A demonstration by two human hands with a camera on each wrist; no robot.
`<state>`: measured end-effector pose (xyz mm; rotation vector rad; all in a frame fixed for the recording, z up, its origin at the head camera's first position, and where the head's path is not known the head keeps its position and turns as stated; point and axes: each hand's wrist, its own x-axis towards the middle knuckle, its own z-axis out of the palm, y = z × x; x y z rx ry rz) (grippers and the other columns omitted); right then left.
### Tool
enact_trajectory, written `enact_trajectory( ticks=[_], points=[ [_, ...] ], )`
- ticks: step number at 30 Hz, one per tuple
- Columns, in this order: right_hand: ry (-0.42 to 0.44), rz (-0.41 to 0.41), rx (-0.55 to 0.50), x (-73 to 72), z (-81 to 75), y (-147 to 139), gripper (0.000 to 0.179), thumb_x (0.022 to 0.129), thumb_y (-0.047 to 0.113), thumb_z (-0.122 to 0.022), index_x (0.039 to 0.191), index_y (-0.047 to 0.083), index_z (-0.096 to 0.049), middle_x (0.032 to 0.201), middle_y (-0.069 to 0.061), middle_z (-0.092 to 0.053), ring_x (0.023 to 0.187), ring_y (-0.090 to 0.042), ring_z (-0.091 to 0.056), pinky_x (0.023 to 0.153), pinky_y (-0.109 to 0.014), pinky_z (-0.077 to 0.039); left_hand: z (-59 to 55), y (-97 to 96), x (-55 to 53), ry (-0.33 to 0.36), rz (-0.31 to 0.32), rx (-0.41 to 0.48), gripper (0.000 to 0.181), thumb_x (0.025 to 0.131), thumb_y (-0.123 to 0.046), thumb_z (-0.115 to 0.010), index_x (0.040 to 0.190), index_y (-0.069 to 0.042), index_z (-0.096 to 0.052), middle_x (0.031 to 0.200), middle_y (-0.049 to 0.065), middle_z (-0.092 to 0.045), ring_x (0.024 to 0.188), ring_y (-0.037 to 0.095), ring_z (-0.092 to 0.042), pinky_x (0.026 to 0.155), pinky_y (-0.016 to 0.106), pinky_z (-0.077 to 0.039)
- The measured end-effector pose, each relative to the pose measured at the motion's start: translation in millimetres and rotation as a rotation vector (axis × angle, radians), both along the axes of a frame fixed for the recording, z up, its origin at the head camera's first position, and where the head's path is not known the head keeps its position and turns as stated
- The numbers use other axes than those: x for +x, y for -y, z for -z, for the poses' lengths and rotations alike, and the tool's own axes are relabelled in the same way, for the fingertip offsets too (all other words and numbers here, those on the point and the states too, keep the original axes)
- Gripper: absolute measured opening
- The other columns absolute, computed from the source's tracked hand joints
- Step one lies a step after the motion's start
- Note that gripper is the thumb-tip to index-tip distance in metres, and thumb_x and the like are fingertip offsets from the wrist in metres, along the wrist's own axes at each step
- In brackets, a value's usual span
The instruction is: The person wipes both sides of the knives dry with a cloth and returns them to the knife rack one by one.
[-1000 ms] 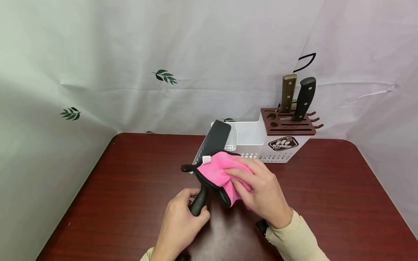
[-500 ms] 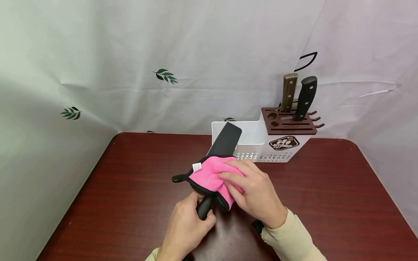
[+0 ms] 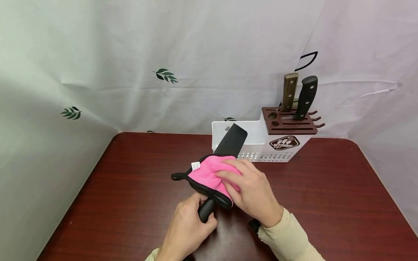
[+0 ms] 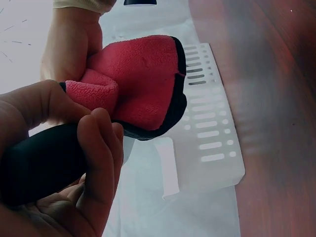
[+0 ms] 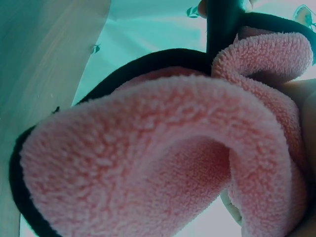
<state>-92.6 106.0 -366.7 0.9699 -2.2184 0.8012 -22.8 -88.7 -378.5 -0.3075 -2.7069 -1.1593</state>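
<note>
A kitchen knife with a broad black blade (image 3: 232, 139) points up and away over the table. My left hand (image 3: 187, 224) grips its black handle (image 3: 206, 211), which also shows in the left wrist view as a dark handle (image 4: 47, 163) inside curled fingers. Over the lower blade lies a pink cloth (image 3: 209, 172) with black trim, a white tag and a hanging loop. My right hand (image 3: 251, 188) holds the cloth bunched against the blade; the cloth hides that part of the knife. In the right wrist view the fleecy cloth (image 5: 148, 148) fills most of the picture.
Behind the blade tip stands a white perforated kitchen rack (image 3: 254, 132). Its brown slotted top (image 3: 290, 125) holds a wooden-handled knife (image 3: 289, 92) and a black-handled knife (image 3: 306, 98). All rests on a dark red wooden table (image 3: 130, 188), with a pale curtain behind.
Both hands, the knife and the cloth have shifted; the blade tip has moved right across the rack's front. The cloth has slid down the blade toward the handle.
</note>
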Motion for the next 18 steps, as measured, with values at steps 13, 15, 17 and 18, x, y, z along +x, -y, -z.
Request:
enact_trajectory(
  ticks=[13,15,17,18],
  points=[
    [0.061,0.168,-0.024,-6.8,-4.8,-9,0.02,0.092,0.014,-0.069,0.109,0.018,-0.078,0.125,-0.004,-0.066,0.099,-0.025,-0.059,0.072,-0.041,-0.054,-1.3,0.9,2.1,-0.006,0.033,-0.011,0.036,0.063,-0.004,-0.077,0.093,-0.019,-0.065,0.069,-0.018,-0.051,0.06,-0.001,-0.046,0.056,0.019,-0.041],
    [0.062,0.2,-0.028,-8.6,-5.1,-12,0.02,0.092,0.014,-0.069,0.109,0.018,-0.078,0.124,-0.005,-0.067,0.099,-0.025,-0.059,0.07,-0.042,-0.054,-2.3,0.8,2.7,-0.007,0.044,-0.019,0.036,0.063,-0.004,-0.077,0.093,-0.019,-0.064,0.069,-0.019,-0.05,0.06,0.0,-0.045,0.056,0.019,-0.041],
    [0.06,0.23,-0.041,-10.6,-5.0,-15,0.02,0.091,0.014,-0.069,0.108,0.018,-0.078,0.124,-0.006,-0.067,0.099,-0.025,-0.06,0.069,-0.044,-0.054,-3.2,0.8,3.4,-0.012,0.048,-0.032,0.036,0.063,-0.004,-0.077,0.092,-0.02,-0.064,0.068,-0.019,-0.05,0.061,0.0,-0.045,0.057,0.019,-0.041],
    [0.056,0.243,-0.05,-11.8,-5.2,-16,0.02,0.09,0.013,-0.069,0.108,0.018,-0.078,0.124,-0.006,-0.067,0.099,-0.026,-0.06,0.069,-0.045,-0.054,-3.3,0.8,3.8,-0.018,0.051,-0.037,0.035,0.063,-0.004,-0.077,0.091,-0.02,-0.064,0.068,-0.02,-0.05,0.061,0.0,-0.045,0.057,0.02,-0.041]
  ],
)
